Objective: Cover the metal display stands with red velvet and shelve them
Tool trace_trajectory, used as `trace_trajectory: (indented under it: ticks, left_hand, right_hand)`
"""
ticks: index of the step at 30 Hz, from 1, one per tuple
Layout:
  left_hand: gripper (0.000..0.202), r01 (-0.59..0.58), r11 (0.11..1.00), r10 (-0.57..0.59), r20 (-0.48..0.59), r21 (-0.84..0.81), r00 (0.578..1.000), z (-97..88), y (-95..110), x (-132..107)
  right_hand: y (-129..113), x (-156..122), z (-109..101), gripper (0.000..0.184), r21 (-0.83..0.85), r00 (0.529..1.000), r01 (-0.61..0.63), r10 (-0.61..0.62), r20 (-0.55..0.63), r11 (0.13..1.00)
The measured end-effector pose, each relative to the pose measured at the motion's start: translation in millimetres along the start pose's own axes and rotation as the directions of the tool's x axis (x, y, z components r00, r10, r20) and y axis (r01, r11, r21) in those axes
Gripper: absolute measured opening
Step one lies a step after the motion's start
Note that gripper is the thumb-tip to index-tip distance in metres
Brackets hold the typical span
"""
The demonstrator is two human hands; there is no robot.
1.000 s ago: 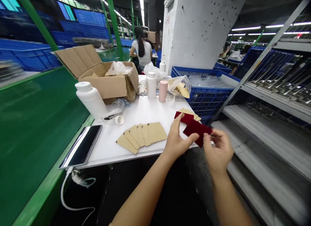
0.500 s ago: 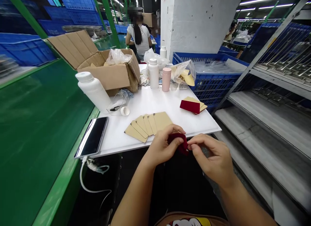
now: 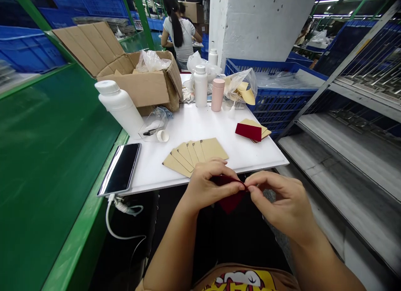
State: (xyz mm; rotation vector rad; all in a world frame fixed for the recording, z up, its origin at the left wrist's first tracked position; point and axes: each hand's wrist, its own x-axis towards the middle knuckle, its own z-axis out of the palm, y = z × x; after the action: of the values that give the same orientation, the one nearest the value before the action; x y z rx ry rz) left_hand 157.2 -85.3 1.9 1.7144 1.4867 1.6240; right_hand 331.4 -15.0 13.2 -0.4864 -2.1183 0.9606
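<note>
One flat black smartphone [image 3: 119,168] at far left, face up on the near corner of the white tabletop [image 3: 250,155], tethered by a white cable [image 3: 120,224] drooping off the edge; probably parked there to charge clear of the work. Next along, a squat white plastic bottle [image 3: 120,108] standing before an open brown cardboard box [image 3: 140,88], flaps thrown back, keeping its contents reachable. Near the front edge, several tan rectangular cards [image 3: 194,155] fanned in overlapping steps, likely so each can be lifted singly. Just below that edge, off the table and over the lap: left hand [image 3: 208,186] closed, thumb and fingers pinching the top edge of a small dark red sheet [image 3: 230,199] hanging between both hands. Right hand [image 3: 285,205] pinching the same edge from the other side, fingertips nearly touching the left's, seemingly a two-handed hold for fine work along that edge. Rightward on the table, another dark red piece [image 3: 249,131] lying atop a small tan stack, well apart from the fan. Beyond, a blue plastic crate [image 3: 275,103] and grey metal shelving [image 3: 344,128].
</note>
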Motion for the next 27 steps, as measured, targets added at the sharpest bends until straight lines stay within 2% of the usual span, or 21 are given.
trace_trajectory:
  ticks: [13,23,27]
  left_hand:
    - [0.013,-0.049,0.999,0.049,0.002,-0.002,0.999,-3.2,-2.2,-0.2]
    - [0.013,-0.013,1.0,0.014,0.039,-0.022,0.999,-3.1,-5.8,0.0]
    - [0.014,-0.001,1.0,0.002,0.039,-0.011,0.999,-3.0,-7.2,-0.8]
  right_hand:
    - [1.4,1.4,-1.2,0.014,-0.064,0.998,0.001,0.004,0.068,0.998]
    - [7.9,3.9,0.8,0.014,0.061,0.988,-0.054,0.045,0.146,0.997]
    - [9.0,2.9,0.5,0.013,0.079,0.988,-0.073,0.061,0.142,0.994]
